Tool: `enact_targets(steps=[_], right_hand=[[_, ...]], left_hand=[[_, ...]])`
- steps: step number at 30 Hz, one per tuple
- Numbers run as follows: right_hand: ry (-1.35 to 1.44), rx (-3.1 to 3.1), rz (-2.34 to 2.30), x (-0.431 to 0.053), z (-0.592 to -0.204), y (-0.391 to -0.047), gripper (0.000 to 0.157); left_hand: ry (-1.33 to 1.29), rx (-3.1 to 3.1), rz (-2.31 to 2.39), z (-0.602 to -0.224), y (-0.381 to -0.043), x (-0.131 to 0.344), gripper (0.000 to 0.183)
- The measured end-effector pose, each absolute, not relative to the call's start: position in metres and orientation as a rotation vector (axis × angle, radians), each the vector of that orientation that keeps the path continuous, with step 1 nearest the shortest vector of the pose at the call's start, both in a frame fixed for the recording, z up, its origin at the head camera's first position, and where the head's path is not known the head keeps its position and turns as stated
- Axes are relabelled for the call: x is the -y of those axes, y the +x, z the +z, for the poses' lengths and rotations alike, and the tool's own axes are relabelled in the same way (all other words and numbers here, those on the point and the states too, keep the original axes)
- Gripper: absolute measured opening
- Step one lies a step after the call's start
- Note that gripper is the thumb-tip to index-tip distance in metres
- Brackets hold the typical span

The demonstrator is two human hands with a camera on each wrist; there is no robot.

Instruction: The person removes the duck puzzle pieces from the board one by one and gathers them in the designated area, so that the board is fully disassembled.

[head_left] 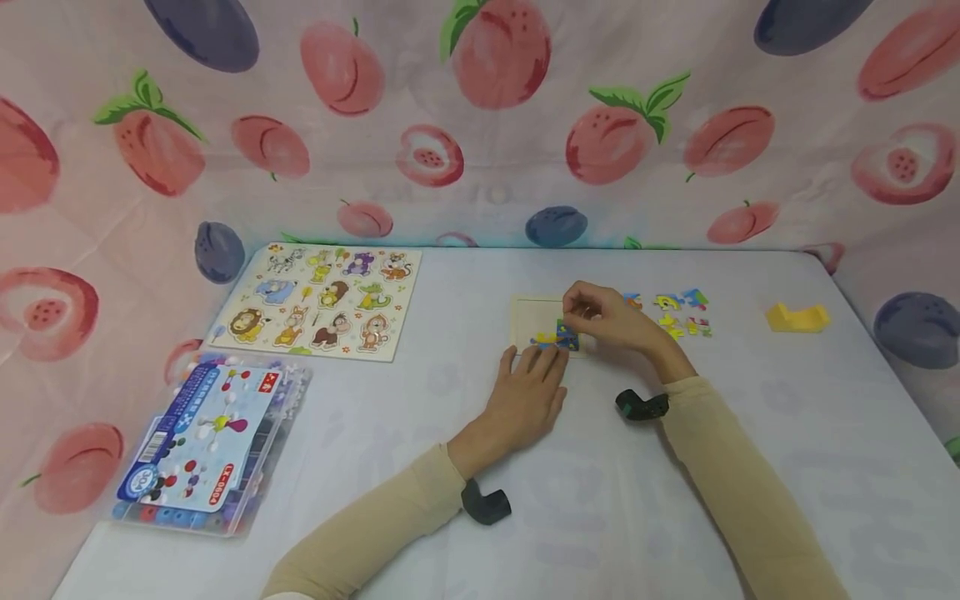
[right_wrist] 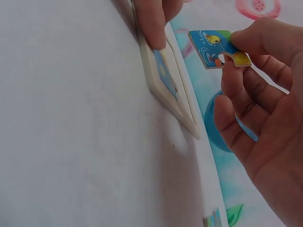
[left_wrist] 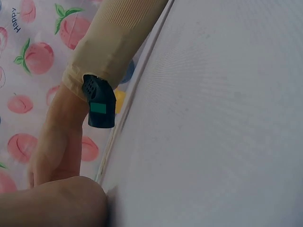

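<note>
My right hand (head_left: 611, 318) is raised over the right side of a small wooden puzzle tray (head_left: 534, 312). Between its thumb and fingertips it pinches a blue jigsaw piece (right_wrist: 213, 43) with a yellow duck printed on it, held clear above the tray in the right wrist view. My left hand (head_left: 527, 398) lies palm down at the tray's near edge, fingers spread and fairly straight. Its fingertips touch a blue puzzle piece (right_wrist: 163, 71) lying inside the tray. In the left wrist view, the right forearm appears beyond the left hand.
Several loose jigsaw pieces (head_left: 670, 303) lie right of the tray. Farther right stands a yellow notched block (head_left: 797, 318). At the back left is an animal puzzle board (head_left: 313, 293), with a clear plastic box (head_left: 213, 442) of molecule-model parts in front of it.
</note>
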State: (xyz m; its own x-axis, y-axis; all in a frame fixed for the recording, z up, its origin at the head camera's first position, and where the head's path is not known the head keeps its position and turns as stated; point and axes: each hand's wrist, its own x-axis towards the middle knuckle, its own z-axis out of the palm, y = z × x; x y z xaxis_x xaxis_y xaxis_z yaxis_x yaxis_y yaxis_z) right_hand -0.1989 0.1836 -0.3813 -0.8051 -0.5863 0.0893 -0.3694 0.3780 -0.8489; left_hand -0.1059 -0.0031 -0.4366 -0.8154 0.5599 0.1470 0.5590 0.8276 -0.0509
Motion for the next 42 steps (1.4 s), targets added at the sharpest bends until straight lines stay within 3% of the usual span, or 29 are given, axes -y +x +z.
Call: enact_targets(steps=[9, 16, 26, 42], right_hand=[[-0.801, -2.426, -1.400, -0.215, -0.409, -0.210, 0.013], [-0.704, -2.436, -1.399, -0.225, -0.393, -0.195, 0.012], [-0.693, -2.487, -1.347, -0.259, -0.414, -0.198, 0.014], [-0.655, -2.560, -1.122, -0.286, -0.404, -0.185, 0.018]], left_hand=[[-0.876, 2.882, 0.007, -0.437, -0.107, 0.003, 0.054], [-0.872, 2.920, -0.001, -0.437, -0.107, 0.003, 0.054], [-0.879, 2.916, -0.019, -0.435, -0.105, 0.003, 0.053], [-0.886, 2.910, -0.019, -0.437, -0.106, 0.003, 0.053]])
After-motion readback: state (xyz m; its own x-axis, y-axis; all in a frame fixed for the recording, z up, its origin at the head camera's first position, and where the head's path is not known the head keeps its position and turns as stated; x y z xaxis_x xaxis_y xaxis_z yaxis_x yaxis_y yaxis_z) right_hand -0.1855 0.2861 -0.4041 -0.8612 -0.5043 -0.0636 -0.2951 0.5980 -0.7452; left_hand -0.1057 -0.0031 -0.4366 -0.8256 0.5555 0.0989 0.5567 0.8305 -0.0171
